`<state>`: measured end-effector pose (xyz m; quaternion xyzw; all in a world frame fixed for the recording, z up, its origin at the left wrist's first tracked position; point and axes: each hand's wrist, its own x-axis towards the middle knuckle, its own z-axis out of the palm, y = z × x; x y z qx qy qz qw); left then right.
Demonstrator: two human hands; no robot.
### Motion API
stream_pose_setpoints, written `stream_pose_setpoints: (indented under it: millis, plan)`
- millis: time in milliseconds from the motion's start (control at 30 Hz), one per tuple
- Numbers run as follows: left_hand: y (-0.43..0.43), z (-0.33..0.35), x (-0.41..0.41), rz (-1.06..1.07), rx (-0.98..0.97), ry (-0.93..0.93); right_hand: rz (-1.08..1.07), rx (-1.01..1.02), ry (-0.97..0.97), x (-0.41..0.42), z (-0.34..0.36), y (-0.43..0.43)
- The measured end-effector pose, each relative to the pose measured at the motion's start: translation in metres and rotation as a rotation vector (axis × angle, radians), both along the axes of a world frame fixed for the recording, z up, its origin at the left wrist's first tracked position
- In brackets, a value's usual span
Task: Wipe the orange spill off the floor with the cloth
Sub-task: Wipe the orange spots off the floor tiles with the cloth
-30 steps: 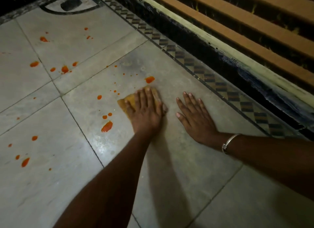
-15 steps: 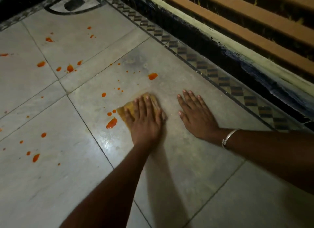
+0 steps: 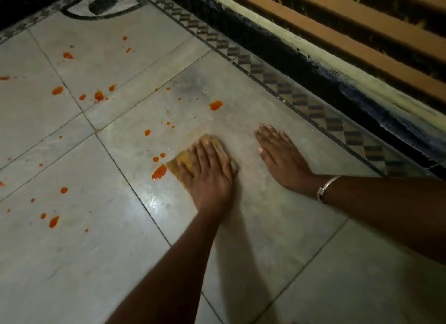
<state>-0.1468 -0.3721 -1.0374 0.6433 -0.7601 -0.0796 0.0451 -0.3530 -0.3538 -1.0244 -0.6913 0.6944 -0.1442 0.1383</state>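
Observation:
Orange spill drops lie scattered over the pale floor tiles [image 3: 277, 227]. The biggest blob [image 3: 159, 172] sits just left of a yellow-orange cloth [image 3: 179, 164]. My left hand [image 3: 210, 174] presses flat on the cloth with fingers straight, covering most of it; the cloth's left edge almost touches that blob. Another drop [image 3: 216, 105] lies beyond the cloth, and more drops [image 3: 99, 95] spread to the far left and near left [image 3: 54, 221]. My right hand [image 3: 280, 157] rests flat on the bare tile to the right of the cloth, holding nothing.
A checkered border strip [image 3: 299, 99] and a dark skirting run diagonally along the right. Beyond them stand wooden slats [image 3: 362, 34]. A dark object [image 3: 101, 4] sits on the floor at the far top left. A silver bracelet [image 3: 328, 186] circles my right wrist.
My left hand has slid the cloth toward me and left, closer to the big orange blob. My right hand has stayed flat on the tile.

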Motion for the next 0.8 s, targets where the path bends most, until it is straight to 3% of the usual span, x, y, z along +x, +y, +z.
stream_pose_setpoints:
  millis: [167, 267, 433, 633, 700, 800]
  plan:
    - [0.087, -0.003, -0.033, -0.156, 0.001, 0.044, -0.101, 0.035, -0.183, 0.005, 0.007, -0.005]
    - [0.033, 0.009, -0.051, -0.3, 0.067, 0.014, -0.14, 0.086, -0.268, 0.006, 0.015, -0.007]
    - [-0.009, 0.016, -0.039, -0.23, 0.162, 0.089, -0.164, 0.15, -0.459, 0.0, 0.03, -0.001]
    - [0.006, 0.034, -0.009, -0.404, 0.013, -0.043, -0.175, 0.084, -0.256, -0.002, 0.027, 0.002]
    - [-0.009, 0.058, -0.018, -0.37, -0.036, 0.057, -0.18, 0.034, -0.189, -0.011, 0.027, 0.001]
    - [-0.021, 0.094, -0.019, -0.096, -0.07, 0.442, -0.294, 0.005, -0.185, -0.028, 0.029, -0.004]
